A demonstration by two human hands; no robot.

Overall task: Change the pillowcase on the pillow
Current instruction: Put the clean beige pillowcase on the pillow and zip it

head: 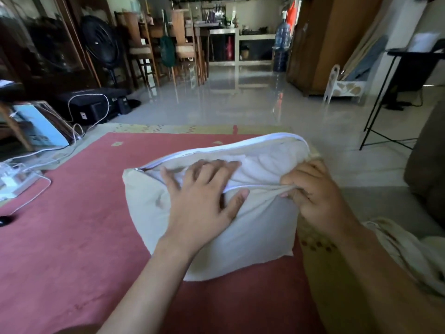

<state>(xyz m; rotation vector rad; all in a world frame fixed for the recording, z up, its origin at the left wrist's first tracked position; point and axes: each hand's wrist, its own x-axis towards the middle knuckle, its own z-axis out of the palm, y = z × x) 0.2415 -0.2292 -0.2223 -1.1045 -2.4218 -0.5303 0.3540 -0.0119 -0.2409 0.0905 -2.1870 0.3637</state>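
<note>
Print on the blue box (41, 127) at the left edge is blurred and cannot be read. A small pale mark is seen on the black case (91, 107) behind it, also illegible.

The pillow (262, 165), white, is seen at frame centre inside a beige pillowcase (240, 237). Both are set on the red rug (72, 237). The case's zip (216, 148) is undone along the top, and the mouth is held agape, so the white filling is exposed between the two zip edges.

The left hand (202, 206) is laid flat on the case from the lower left, forearm extended, with fingers (204, 167) straight and spread. The fingertips are reached over the near zip edge onto the pillow. The thumb is pressed on the beige cloth just below that edge. Nothing is gripped by it.

The right hand (313, 191) is placed at the right end of the mouth with knuckles up. Its fingers are curled, and the near edge of the case is bunched and pinched between them.

A pale cloth (409, 251) is seen at lower right. White cables (36, 165) are trailed across the rug's left margin.
</note>
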